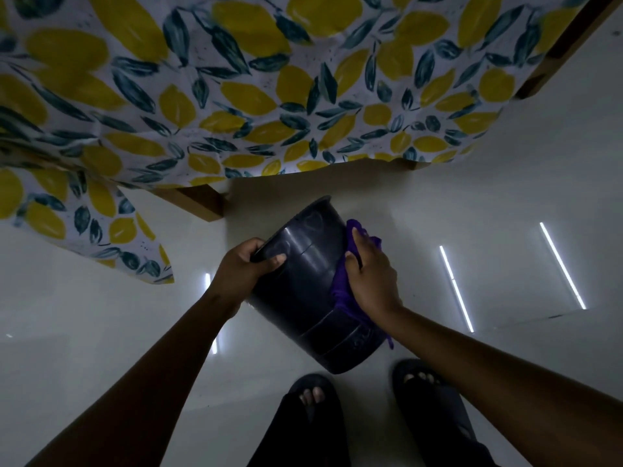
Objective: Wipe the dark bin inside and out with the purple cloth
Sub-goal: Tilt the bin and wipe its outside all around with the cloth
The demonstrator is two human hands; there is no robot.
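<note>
Bin [305,291], dark plastic, held tilted above the floor [488,203], mouth pointing away from the person and toward the desk [199,203], base nearest the feet. Left hand [241,267] is the grip on the rim: fingers hooked inside the mouth, thumb pressed on the outer wall, clenched on the bin. Right hand [369,274] lies flat on the opposite outer wall, pressing the purple cloth [340,288] against it; cloth bunched under palm and fingers, a strand hanging past the wrist near the bin's base. Right of that hand: open glossy floor with bright light reflections, plenty of room. Left of the rim grip: bare floor too, then a hanging corner of the lemon-print tablecloth [236,79]. Beyond the mouth: wooden desk edge close, not touching. Below the base: two feet in dark sandals [312,392], near the bin. Inside of bin hidden. Most of the cloth is covered by the hand. Both forearms cut off at frame bottom. Scene dim; embossing near the base unreadable.
</note>
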